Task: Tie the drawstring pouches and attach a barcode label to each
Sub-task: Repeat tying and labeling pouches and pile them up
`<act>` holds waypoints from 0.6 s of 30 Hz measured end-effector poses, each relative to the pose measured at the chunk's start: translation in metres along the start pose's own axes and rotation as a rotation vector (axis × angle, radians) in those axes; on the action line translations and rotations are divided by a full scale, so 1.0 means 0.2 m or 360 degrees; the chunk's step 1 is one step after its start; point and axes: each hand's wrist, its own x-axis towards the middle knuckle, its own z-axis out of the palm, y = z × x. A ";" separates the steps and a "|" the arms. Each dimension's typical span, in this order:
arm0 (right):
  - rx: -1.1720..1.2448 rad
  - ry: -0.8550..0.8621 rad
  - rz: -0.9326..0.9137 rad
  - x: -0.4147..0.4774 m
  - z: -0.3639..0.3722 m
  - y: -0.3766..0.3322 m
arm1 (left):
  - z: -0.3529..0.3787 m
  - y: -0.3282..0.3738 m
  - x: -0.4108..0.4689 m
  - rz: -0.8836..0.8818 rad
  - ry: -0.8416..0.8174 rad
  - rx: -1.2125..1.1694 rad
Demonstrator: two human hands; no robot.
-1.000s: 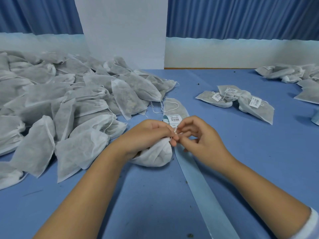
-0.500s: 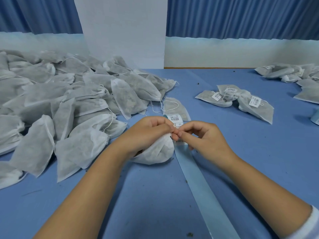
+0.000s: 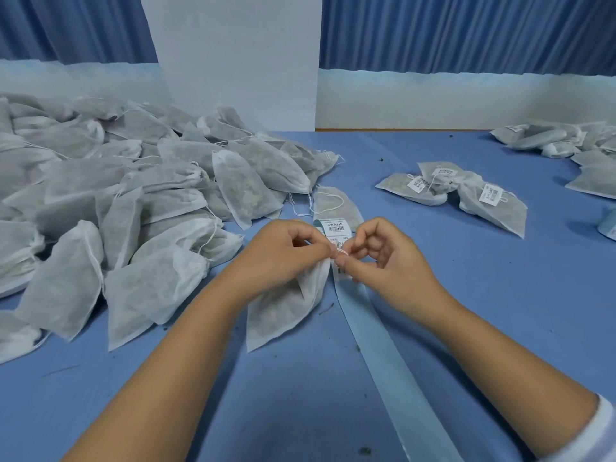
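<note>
While the left hand (image 3: 283, 258) pinches the thin string (image 3: 342, 251) at the neck of a white pouch (image 3: 283, 311) lying mid-table (image 3: 500, 295), the right hand (image 3: 390, 261), fingers curled, pinches the same string just beside it. A paper strip (image 3: 383, 345) bearing a barcode label (image 3: 336, 226) runs beneath the hands. A heap of pouches (image 3: 116, 201) lies left; 3 labelled pouches (image 3: 466, 198) lie at right.
</note>
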 end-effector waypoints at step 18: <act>0.0077 -0.0139 0.0293 0.02 -0.02 -0.03 | -0.01 -0.02 0.00 0.0060 0.0003 0.0034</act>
